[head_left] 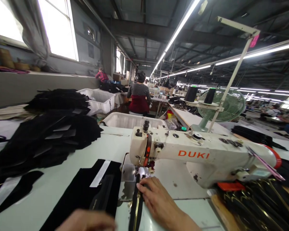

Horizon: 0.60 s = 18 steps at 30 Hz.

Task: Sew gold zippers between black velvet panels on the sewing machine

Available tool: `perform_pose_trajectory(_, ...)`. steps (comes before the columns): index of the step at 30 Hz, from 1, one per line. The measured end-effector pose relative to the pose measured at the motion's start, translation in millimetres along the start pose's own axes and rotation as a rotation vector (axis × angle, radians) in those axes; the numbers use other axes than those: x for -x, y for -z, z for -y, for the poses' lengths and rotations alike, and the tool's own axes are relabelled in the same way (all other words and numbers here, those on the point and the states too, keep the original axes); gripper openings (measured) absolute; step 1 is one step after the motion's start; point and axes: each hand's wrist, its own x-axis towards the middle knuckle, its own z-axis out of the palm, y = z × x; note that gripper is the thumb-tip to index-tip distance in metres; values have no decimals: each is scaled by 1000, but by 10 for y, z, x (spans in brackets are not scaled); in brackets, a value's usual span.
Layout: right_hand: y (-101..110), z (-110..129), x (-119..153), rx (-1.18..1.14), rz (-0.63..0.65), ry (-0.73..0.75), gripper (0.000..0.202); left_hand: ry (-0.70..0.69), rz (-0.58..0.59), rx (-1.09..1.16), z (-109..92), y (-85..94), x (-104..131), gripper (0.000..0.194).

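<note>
Two hands are in play at the near edge of the counter (62, 179), and we open on the one word we can read: "DUKI", in orange capitals on the cream arm of the sewing machine (195, 154). No other lettering comes through; a pink tag (254, 40) hangs off the thread stand, too small to read.

Our right hand (159, 200) lies flat on the machine bed, fingers (146, 186) together and pressed onto a narrow black strip (136, 205) with a gold edge, right beside the presser foot (142, 173). The strip runs from the needle area straight back to the near edge. Our left hand (86, 221) shows only as a blur at the bottom edge, next to a black fabric panel (86, 192); we cannot tell how its fingers lie. That panel lies flat just left of the machine bed, with a white label strip (100, 174) across its top.

On the left side of the counter we get a heap of cut black pieces (50, 138). Beyond the far edge sit white plastic bins (125, 120). Behind the machine stand two black thread cones (191, 94) and a green fan (231, 106). At the right corner, a pile of black gold-edged strips (255, 205) crowds under the machine's wheel end. Ahead, a person in grey and red (139, 96) sits with their back to us.
</note>
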Motion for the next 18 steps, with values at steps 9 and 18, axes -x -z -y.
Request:
perform_pose_trajectory(9,-154,75,79,44,-94,55,26,-334,-201,-694,-272,467,-896,18)
perform_pose_trajectory(18,-180,130,72,33,-209,66,22,-378,-313,-577,-222,4,-849,33)
